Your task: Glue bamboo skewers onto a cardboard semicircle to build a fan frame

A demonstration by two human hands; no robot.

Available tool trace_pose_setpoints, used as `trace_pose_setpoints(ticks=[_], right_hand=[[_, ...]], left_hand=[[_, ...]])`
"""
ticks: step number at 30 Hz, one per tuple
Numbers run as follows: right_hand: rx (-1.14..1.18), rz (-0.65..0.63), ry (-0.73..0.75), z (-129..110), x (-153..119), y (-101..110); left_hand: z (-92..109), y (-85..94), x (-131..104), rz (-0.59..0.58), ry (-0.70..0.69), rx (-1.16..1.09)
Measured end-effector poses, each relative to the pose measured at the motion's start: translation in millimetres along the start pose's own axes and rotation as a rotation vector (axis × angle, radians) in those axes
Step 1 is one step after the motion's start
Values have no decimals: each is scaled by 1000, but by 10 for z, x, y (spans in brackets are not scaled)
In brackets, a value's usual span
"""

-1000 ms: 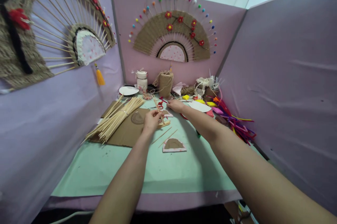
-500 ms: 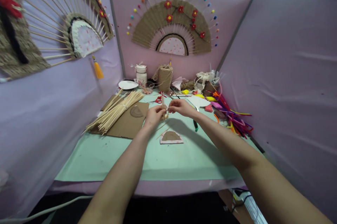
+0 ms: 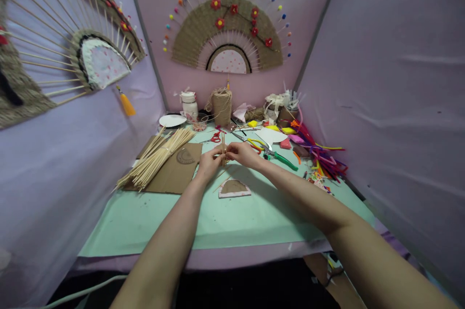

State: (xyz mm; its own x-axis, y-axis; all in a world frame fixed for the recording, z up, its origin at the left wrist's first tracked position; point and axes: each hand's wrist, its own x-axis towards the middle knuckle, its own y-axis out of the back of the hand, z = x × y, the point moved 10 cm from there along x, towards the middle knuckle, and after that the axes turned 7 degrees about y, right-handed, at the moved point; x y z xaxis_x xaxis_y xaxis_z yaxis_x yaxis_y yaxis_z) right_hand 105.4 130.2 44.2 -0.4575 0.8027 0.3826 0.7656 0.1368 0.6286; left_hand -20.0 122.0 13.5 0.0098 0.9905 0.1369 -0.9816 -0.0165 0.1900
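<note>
The left hand (image 3: 210, 162) pinches thin sticks (image 3: 223, 140) upright over the green table (image 3: 236, 224), seemingly to keep them together, while the right hand (image 3: 244, 154) meets them, its grip unclear; a half-round card (image 3: 234, 187) lies nearer the body, perhaps for reach

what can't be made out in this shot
Head view: how many held sticks there are; the left hand and right hand cover part of them.
Head view: the left fan's full outline; cut off by the left and top edges.
Head view: the protractor's markings; too small to read.
Head view: anything behind the twine; the roll hides it.
</note>
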Motion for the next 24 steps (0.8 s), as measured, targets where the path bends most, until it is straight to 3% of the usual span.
trace_pose_setpoints(ticks=[6, 11, 14, 18, 24], right_hand=[[-91, 13, 30, -40, 8, -4], [-217, 93, 20, -27, 68, 242], [-331, 124, -30, 115, 207, 472], [-463, 92, -108, 412, 497, 704], [-493, 9, -174, 762, 862, 762]], left_hand=[[-13, 25, 2, 21, 10, -58], [-22, 233, 48, 162, 30, -212], [-25, 349, 40, 247, 51, -300], [-23, 353, 9, 258, 90, -360], [-45, 313, -8, 236, 159, -406]])
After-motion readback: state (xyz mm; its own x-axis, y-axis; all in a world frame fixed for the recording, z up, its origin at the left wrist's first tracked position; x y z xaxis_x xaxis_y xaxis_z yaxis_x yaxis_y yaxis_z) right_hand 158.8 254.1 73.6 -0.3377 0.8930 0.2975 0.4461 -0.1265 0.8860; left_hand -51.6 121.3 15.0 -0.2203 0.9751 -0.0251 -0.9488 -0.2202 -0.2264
